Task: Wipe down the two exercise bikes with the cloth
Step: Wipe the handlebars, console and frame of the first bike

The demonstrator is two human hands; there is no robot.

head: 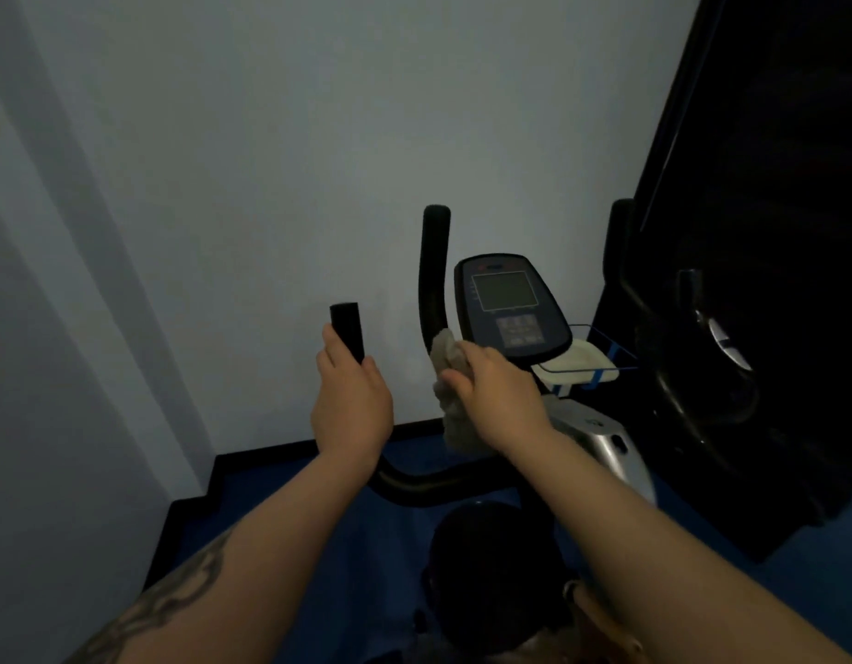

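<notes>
An exercise bike stands in front of me with a dark console (pixel 510 304) and black handlebars. My left hand (pixel 350 400) is wrapped around the left handlebar grip (pixel 347 330). My right hand (pixel 498 390) holds a beige cloth (pixel 450 361) pressed against the base of the upright black handlebar (pixel 433 270), just left of the console. The bike's silver body (pixel 601 443) and black saddle (pixel 486 548) lie below my arms. On the right, a second dark machine (pixel 692 357) is mostly in shadow.
A pale wall (pixel 223 184) is close behind the bike. A blue wire rack (pixel 591 366) with a white item sits to the right of the console. The floor (pixel 294 519) is blue with a black skirting. A tall black panel (pixel 773 184) fills the right side.
</notes>
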